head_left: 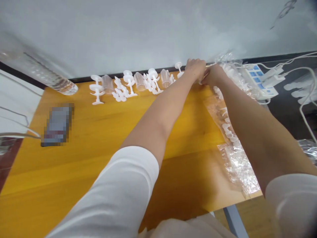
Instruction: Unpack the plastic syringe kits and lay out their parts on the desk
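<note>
Head view, contents listed from the near edge outward. Two short white fabric sleeves (pixel 116 188), one on each of the person's arms, reaching forward. Beneath them, one yellow-brown wooden tabletop (pixel 99 148), glossy, with darker bands of grain. At its right side, one crinkled clear plastic bag (pixel 244 168); just beyond it, one clear plastic bag holding small white parts (pixel 229 130), partly covered by the right forearm. Well to the left, one dark flat rectangular object (pixel 58 124), its surface pixelated.

Along the table's far edge, a row of loose plastic pieces: four white stemmed pieces with round discs (pixel 128 79), three clear ribbed cups (pixel 140 81) and clusters of white lobed pieces (pixel 120 91) between them. The rightmost stemmed piece stands just beside the left hand.

At the right end of the row, the left hand (pixel 196 68), back uppermost, fingers bent downward; close against it, the right hand (pixel 214 75), fingers curled toward the left. Whether either grips anything I cannot tell, the fingertips being hidden.

Right of the hands, one heap of clear plastic wrapping (pixel 237 77), then one white power strip with blue socket faces (pixel 256 77). At the far left corner, one transparent cylindrical bottle (pixel 55 77). Behind all, one grey-blue wall (pixel 123 36).
</note>
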{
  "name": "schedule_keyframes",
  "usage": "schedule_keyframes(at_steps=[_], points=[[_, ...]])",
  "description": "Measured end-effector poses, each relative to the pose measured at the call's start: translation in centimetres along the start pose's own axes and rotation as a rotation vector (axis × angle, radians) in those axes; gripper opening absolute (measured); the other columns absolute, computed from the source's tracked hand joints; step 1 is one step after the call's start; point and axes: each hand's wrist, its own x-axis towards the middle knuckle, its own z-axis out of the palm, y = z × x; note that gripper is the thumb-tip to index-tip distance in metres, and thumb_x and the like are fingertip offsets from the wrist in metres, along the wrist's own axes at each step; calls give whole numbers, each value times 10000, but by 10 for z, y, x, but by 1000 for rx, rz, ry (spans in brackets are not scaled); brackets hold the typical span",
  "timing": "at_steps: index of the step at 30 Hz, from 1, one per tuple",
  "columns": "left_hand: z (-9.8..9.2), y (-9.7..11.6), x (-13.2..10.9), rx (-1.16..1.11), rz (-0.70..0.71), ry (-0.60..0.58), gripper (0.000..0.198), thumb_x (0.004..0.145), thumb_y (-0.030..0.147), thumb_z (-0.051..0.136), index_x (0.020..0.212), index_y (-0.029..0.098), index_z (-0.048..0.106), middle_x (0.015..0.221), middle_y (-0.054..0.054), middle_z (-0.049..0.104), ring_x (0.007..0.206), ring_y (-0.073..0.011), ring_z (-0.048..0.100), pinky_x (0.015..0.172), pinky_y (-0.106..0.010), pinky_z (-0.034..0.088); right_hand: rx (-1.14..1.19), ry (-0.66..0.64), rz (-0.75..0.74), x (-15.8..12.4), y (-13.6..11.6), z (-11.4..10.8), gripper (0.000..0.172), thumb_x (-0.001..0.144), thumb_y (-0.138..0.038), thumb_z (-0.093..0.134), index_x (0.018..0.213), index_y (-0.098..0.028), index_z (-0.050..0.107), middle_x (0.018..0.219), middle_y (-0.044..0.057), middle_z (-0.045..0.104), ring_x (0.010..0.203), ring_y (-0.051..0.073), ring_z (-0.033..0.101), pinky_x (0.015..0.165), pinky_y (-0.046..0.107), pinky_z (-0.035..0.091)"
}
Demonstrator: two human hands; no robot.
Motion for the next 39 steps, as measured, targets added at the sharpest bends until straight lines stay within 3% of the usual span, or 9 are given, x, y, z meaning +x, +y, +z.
schedule_keyframes(at_steps=[5,9,14,17,21,25,31,35,39], points=[[-6,-1,-8,-45,8,-25,423,719,173,904,1115,196,759,1257,-79,735,1229,-250,600,1184,-479,351,30,5,-19,6,4,5,260,752,-179,754,964,-33,708,1008,106,775,829,91,696,838,237,509],[-48,-4,-38,-137,29,72,368,862,201,762,1228,166,738,1192,-56,755,1187,-203,619,1145,-402,392,0,-35,-36,3,-2,2,354,783,-259,738,1013,8,702,1078,123,765,842,53,661,842,218,470],[-126,-23,-141,-245,136,209,326,934,221,701,1253,167,738,1156,-53,735,1073,-213,674,1044,-394,489,-24,-65,-29,-18,-14,-19,561,793,-287,788,1236,39,677,1043,143,772,806,68,633,824,271,478],[-151,-47,-231,-265,87,192,262,956,265,676,1147,117,778,969,-33,712,976,-207,682,1018,-434,500,-82,0,-99,-57,-32,-38,430,814,-308,772,1113,1,770,932,109,768,835,121,657,840,324,478],[-128,-89,-339,-300,-203,16,268,895,433,734,974,187,806,701,38,679,758,-140,647,957,-426,517,-90,-135,-406,-143,-76,-32,231,904,-286,709,937,-91,829,834,69,763,860,183,708,888,335,512],[-64,-115,-393,-487,-278,-88,295,789,538,777,899,268,819,842,-10,800,744,-228,714,711,-344,545,-171,-364,-775,-215,-122,22,314,931,-251,706,1210,-127,782,1141,136,775,1069,261,720,961,335,517],[-20,-113,-408,-394,-259,18,214,819,420,717,877,234,808,825,-36,799,744,-216,728,674,-300,527,-246,-419,-912,-237,-148,77,270,983,-115,524,1058,-127,783,1174,174,747,1090,253,707,929,301,486],[-38,-108,-386,-483,-212,24,303,862,462,692,984,212,810,891,-53,812,819,-219,744,717,-300,538,-238,-300,-734,-212,-123,49,313,924,-62,525,1114,-136,763,1155,156,765,1079,259,707,929,312,499],[-56,-82,-305,-388,-33,148,323,900,430,680,1063,188,819,923,-54,793,835,-201,704,785,-312,521,-57,23,-386,-146,-67,6,260,904,-172,613,1121,-167,757,1088,122,771,1002,273,708,923,379,542]])
